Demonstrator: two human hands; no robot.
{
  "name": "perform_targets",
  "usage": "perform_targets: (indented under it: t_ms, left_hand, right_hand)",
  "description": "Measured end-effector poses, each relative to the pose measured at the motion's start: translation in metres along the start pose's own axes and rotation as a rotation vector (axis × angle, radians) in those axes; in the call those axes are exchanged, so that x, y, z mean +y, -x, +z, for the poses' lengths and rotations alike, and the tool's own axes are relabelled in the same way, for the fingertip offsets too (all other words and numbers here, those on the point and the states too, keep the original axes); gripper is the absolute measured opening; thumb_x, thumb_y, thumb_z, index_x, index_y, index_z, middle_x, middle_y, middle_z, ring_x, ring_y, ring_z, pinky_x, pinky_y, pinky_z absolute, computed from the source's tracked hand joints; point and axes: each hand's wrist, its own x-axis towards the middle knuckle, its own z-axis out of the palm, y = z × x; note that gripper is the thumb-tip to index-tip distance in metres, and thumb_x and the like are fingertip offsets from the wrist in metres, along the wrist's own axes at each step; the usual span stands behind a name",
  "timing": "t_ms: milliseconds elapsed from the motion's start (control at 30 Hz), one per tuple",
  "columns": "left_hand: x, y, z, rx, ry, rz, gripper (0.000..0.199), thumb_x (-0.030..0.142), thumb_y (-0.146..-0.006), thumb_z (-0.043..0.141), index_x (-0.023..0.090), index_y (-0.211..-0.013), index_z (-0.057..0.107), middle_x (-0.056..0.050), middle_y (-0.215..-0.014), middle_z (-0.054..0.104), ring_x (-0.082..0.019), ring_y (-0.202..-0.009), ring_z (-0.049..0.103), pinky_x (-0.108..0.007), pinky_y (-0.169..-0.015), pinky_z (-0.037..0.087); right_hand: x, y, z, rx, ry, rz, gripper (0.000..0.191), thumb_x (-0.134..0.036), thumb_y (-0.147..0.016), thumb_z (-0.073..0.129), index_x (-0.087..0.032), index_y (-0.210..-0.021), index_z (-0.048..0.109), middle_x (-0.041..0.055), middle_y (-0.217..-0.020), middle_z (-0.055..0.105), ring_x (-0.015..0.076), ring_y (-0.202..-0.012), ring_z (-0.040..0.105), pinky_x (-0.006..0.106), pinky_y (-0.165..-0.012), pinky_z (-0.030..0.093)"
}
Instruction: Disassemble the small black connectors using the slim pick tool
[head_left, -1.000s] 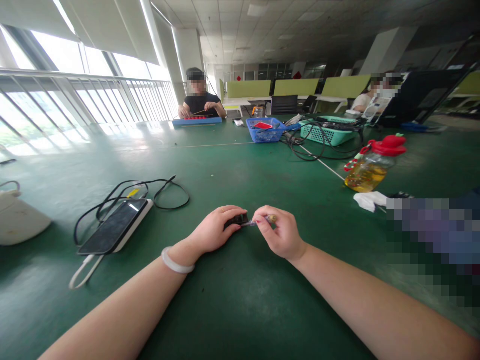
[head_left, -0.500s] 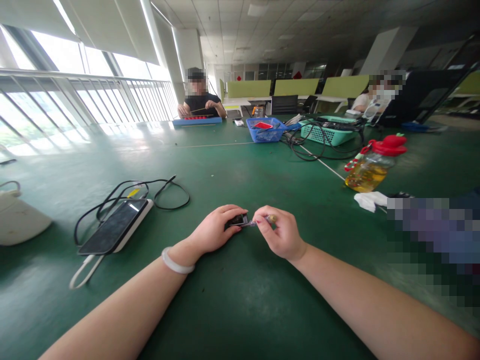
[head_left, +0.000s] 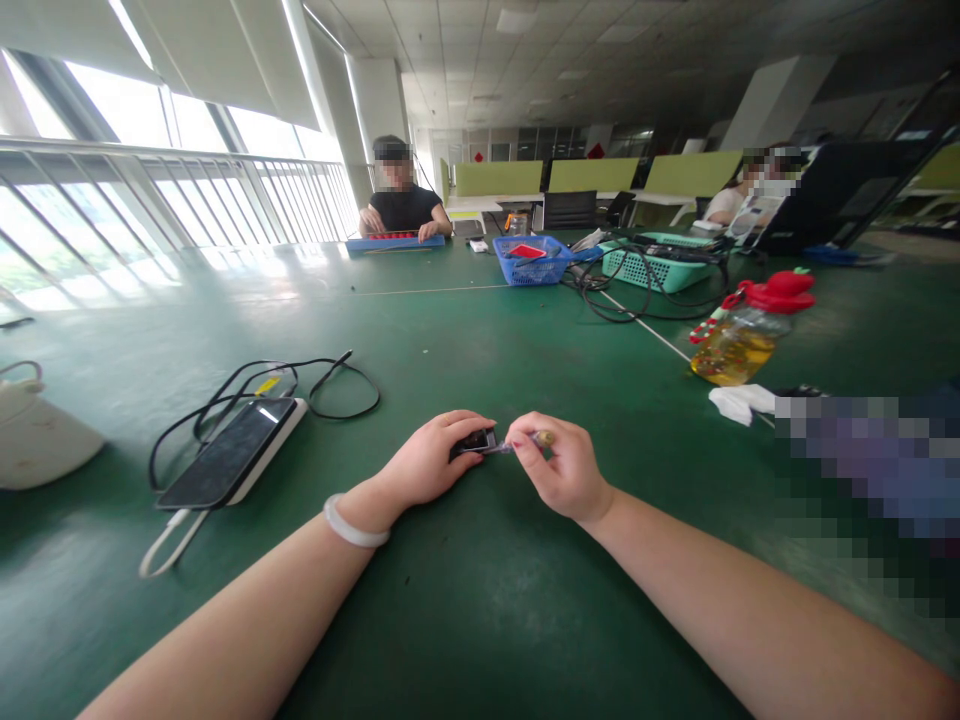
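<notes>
The left hand [head_left: 427,462] held a dark part [head_left: 471,443] between thumb and fingers, low at the green table [head_left: 450,640]. The right hand [head_left: 562,468] gripped a thin tool [head_left: 544,438] in a narrow pinch, its tip at the part's near-right end; exact contact was too small to tell. A push off line could have slipped the tip towards the left thumb; a loose hold could have let the part twist.

Window glare at left, dim ceiling, stretched edges, far background seemingly soft, blocky patches.
</notes>
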Motion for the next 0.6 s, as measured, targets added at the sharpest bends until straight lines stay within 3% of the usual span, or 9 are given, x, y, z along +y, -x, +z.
perform_targets:
  t_ms: [600]
  left_hand:
    - [-0.0011,0.0006,0.0004,-0.001,-0.005,-0.006,0.038,0.021,-0.083,0.061,0.024,-0.121,0.057,-0.006,-0.121,0.061,-0.021,-0.11,0.058,-0.036,-0.099,0.046]
  right_hand:
    - [0.0001,-0.0008,0.0006,-0.004,0.006,-0.007,0.017,-0.023,-0.088,0.049,-0.017,-0.075,0.058,-0.0009,-0.06,0.054,0.0095,-0.051,0.047,0.022,-0.054,0.037]
